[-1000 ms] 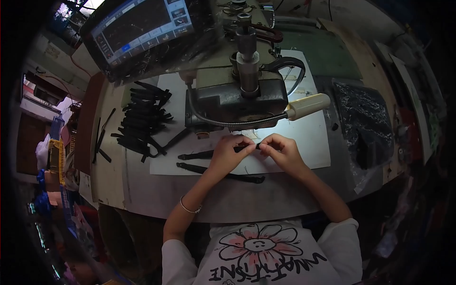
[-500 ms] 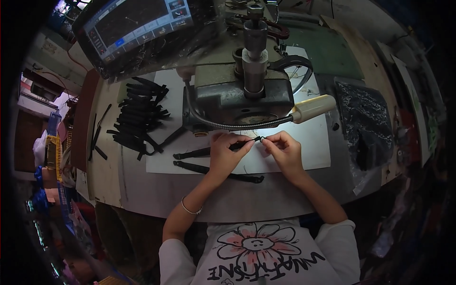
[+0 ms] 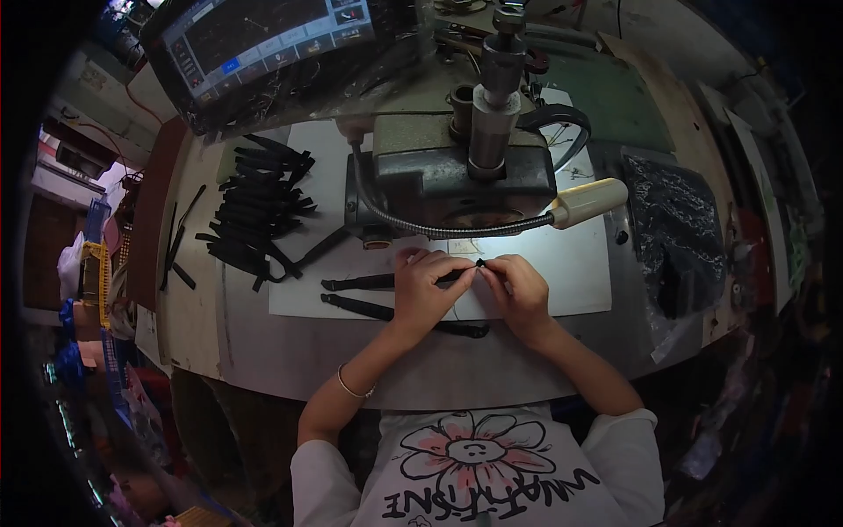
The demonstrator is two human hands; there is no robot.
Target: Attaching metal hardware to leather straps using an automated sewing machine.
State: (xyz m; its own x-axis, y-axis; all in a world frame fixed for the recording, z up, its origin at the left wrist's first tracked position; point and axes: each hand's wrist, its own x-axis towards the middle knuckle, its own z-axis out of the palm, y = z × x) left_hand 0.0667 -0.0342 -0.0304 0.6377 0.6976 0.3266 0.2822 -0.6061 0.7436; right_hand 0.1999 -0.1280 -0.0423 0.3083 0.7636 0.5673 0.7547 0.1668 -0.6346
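Both hands meet in front of the sewing machine head (image 3: 439,176), over a white sheet (image 3: 575,290). My left hand (image 3: 426,290) is closed on a black fabric strap (image 3: 378,282), pinching it near its right end. Fingers and thumb of my right hand (image 3: 524,294) pinch at the small dark tip of that strap, touching my left fingertips. What lies inside the fingers is mostly hidden. A second black strap (image 3: 356,306) lies below, passing under my left wrist, its right end showing beyond.
A pile of black straps (image 3: 255,215) lies left of the machine, with a few thin strips (image 3: 180,250) farther left. A bendable lamp (image 3: 588,202) reaches across the machine's front. A plastic-covered screen (image 3: 272,53) stands at back left; a clear bag with dark contents (image 3: 676,237) lies right.
My hands have drawn closer together, and the strap's end between them has shifted slightly. The machine and screen appear slightly farther right in the picture.
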